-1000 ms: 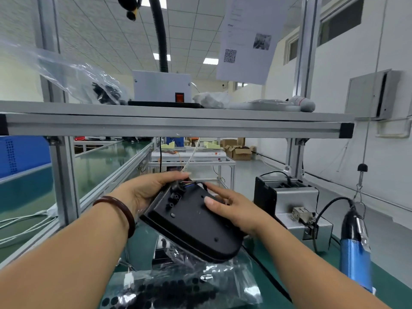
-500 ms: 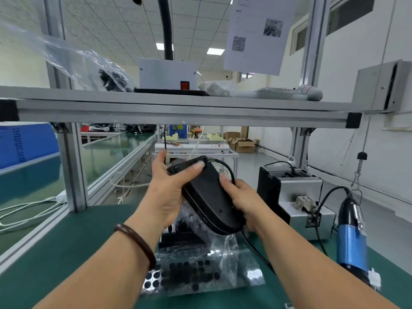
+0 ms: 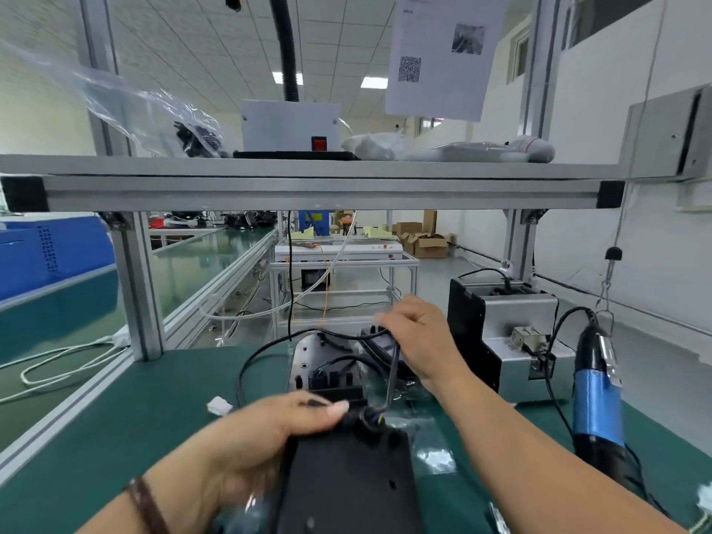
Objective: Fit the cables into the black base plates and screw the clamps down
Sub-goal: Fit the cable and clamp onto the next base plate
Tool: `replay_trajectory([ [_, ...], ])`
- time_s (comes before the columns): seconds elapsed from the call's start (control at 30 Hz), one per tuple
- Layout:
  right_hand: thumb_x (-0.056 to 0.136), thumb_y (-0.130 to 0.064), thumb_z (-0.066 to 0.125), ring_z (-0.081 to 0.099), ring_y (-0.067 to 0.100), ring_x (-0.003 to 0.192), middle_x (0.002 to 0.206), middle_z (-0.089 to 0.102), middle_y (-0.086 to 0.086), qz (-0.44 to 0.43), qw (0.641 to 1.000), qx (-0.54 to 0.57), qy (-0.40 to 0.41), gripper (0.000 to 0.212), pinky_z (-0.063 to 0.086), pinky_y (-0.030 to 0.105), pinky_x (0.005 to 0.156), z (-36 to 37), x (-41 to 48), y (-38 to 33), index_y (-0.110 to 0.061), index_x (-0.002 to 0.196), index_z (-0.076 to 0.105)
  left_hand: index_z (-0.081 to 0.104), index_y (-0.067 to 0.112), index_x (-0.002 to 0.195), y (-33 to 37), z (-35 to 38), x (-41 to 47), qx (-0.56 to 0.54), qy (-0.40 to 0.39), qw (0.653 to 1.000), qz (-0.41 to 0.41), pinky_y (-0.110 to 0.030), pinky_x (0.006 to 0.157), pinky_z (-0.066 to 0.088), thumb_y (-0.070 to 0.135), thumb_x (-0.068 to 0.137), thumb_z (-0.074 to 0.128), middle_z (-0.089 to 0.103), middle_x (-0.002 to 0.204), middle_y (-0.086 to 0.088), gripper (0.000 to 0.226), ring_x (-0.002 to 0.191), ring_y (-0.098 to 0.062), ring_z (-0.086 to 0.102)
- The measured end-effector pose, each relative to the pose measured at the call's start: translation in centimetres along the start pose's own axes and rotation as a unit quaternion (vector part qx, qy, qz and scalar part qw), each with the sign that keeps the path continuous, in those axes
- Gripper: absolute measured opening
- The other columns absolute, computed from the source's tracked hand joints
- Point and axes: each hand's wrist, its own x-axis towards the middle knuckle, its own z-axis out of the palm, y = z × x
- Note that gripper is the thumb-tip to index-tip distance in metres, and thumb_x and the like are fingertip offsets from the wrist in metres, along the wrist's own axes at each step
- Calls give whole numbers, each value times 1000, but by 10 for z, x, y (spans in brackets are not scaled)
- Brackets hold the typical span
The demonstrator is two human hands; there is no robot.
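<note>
A black base plate (image 3: 346, 479) lies low at the near edge of the green bench. My left hand (image 3: 269, 437) grips its left side, thumb stretched over the top by the cable entry. A black cable (image 3: 391, 379) runs up from that entry to my right hand (image 3: 416, 337), which pinches it above the metal fixture (image 3: 308, 356). The rest of the cable loops left over the mat (image 3: 246, 371). More black parts sit on the fixture behind the plate. The picture is blurred around both hands.
A blue electric screwdriver (image 3: 597, 402) hangs at the right beside a grey screw feeder (image 3: 512, 325). A clear plastic bag (image 3: 427, 449) lies under the plate. A white connector (image 3: 219, 406) sits on the mat. An aluminium shelf (image 3: 308, 190) crosses overhead.
The base plate has come down from chest height to the bench near me. My right hand let go of the plate and took the cable, moving away over the fixture.
</note>
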Motion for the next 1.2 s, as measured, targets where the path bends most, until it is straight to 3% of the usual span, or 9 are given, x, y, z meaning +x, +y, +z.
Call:
replay_trajectory([
  [0.13,77,-1,65,32,4,53,59,31,-6,-52,993,-97,-38,54,26,19,53,15,-13,10,-19,45,25,69,14,100,-16,10,-29,2,18,1000,-21,-5,62,45,47,62,78,72,93,0,51,75,5,66],
  [0.43,83,-11,64,35,4,54,59,33,-8,-60,993,-98,-2,58,29,18,55,21,-23,7,-23,40,28,66,35,96,-7,6,-44,247,79,965,39,-3,69,42,53,80,66,66,96,12,25,83,9,58],
  [0.57,91,-28,62,40,4,55,54,32,-9,-86,989,-121,4,60,36,18,63,24,-27,0,-20,41,29,61,41,114,0,3,-41,331,64,938,86,-1,82,38,44,86,63,60,113,26,28,98,16,54],
  [0.73,92,-48,51,42,5,59,52,37,-4,-127,977,-171,27,56,31,19,57,27,-19,-18,-20,47,34,50,25,130,41,14,-21,-60,-53,992,93,-21,84,50,4,94,52,66,115,8,43,103,-4,63],
  [0.8,93,-52,46,46,8,64,57,47,3,-125,980,-147,39,57,38,27,62,26,-16,-26,-10,54,47,61,16,117,52,29,-13,-148,-68,981,102,-28,79,55,8,94,53,67,97,2,26,79,-8,64],
  [0.9,88,-60,51,58,12,66,67,61,5,-102,994,-13,-26,53,47,33,64,14,-16,-32,-10,75,62,68,13,90,58,44,-4,-237,50,965,95,-21,50,49,27,91,59,45,65,3,17,44,-4,38],
  [1.03,75,-56,69,61,9,70,82,66,-1,-25,988,-88,-122,33,51,18,66,-11,-25,-21,-36,99,60,64,16,76,52,48,-3,-366,114,918,100,-13,38,31,36,92,56,33,46,10,27,35,-3,24],
  [1.13,90,-33,64,53,8,47,59,57,-1,91,970,-142,-173,15,49,25,55,-30,-29,-17,-18,90,64,52,18,60,47,42,-7,-454,98,880,103,-14,34,26,40,89,56,27,45,9,37,32,-4,20],
  [1.2,93,-33,62,42,10,38,46,49,-3,176,960,-105,-192,27,43,27,54,-40,-31,-18,-10,80,61,44,20,51,44,39,-8,-472,86,871,105,-15,33,24,46,86,56,24,45,8,45,33,-5,18],
])
